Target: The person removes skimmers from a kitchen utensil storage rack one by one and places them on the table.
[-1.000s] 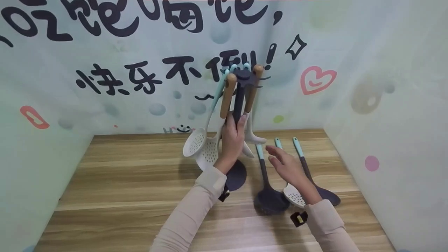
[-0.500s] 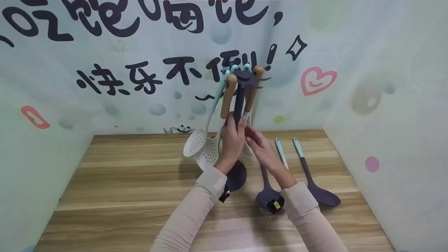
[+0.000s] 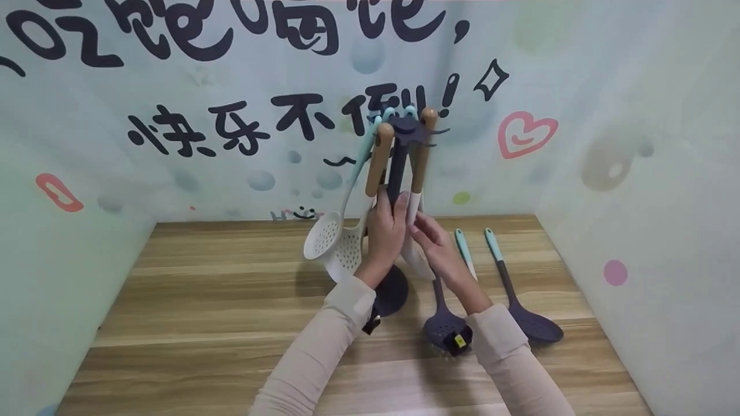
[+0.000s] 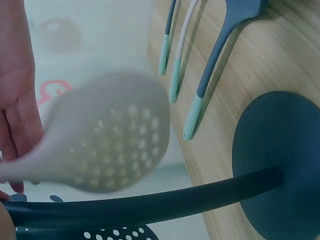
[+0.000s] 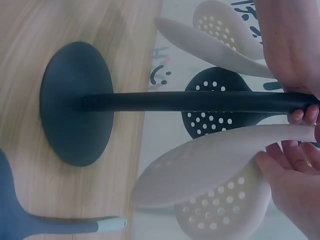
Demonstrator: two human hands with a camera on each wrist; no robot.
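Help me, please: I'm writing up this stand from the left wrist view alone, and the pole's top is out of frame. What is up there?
Observer: In the head view, a dark disc with hooks tops the pole.

Operator: Thanks. Does anything white hang to the left of it?

Observer: Yes, the head view shows two white strainers there.

Operator: And the dark tool lying farthest from the round base? My picture cuts it off.

Observer: In the head view, it ends in a broad spoon head, resting on the table.
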